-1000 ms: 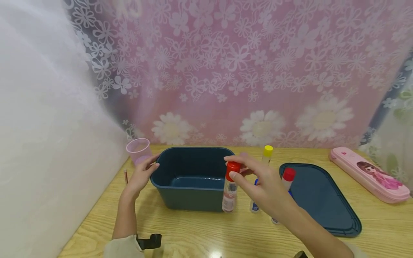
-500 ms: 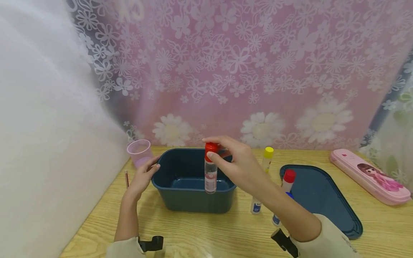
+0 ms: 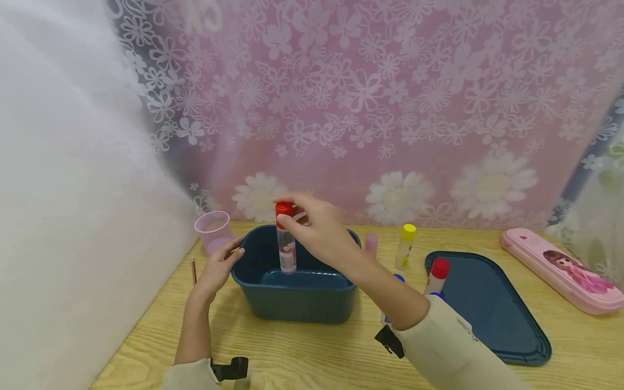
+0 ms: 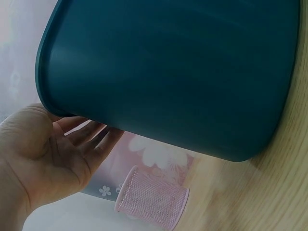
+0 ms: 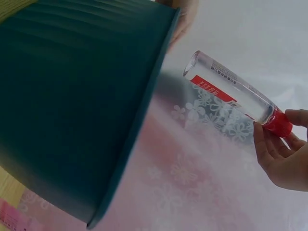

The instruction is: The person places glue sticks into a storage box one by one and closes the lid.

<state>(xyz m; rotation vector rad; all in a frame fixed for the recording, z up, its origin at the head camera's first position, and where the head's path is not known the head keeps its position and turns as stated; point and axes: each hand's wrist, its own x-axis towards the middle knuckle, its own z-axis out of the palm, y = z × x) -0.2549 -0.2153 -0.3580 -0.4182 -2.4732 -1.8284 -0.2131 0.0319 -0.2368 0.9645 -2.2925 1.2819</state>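
Observation:
A dark teal bin (image 3: 299,303) stands on the table. My left hand (image 3: 218,271) holds its left end, with the thumb at the rim; in the left wrist view the fingers (image 4: 98,144) lie along the outer wall. My right hand (image 3: 322,230) grips the red cap of a clear glue bottle (image 3: 286,252) between thumb and fingers. Upright over the bin's opening, the bottle is apart from the rim in the right wrist view, where its red and white label (image 5: 214,89) shows.
Right of the bin stand a yellow-capped glue tube (image 3: 405,248), a red-capped one (image 3: 437,273), a pink-capped item (image 3: 371,245) and blue-capped ones partly hidden by my forearm. Beyond lie a dark lid (image 3: 487,309) and pink pencil case (image 3: 565,271). A pink mesh cup (image 4: 154,199) and pencil (image 3: 194,271) stand left.
My right hand has carried the glue bottle leftward and up, from the bin's front right corner to above its opening. The left hand stays on the bin's end.

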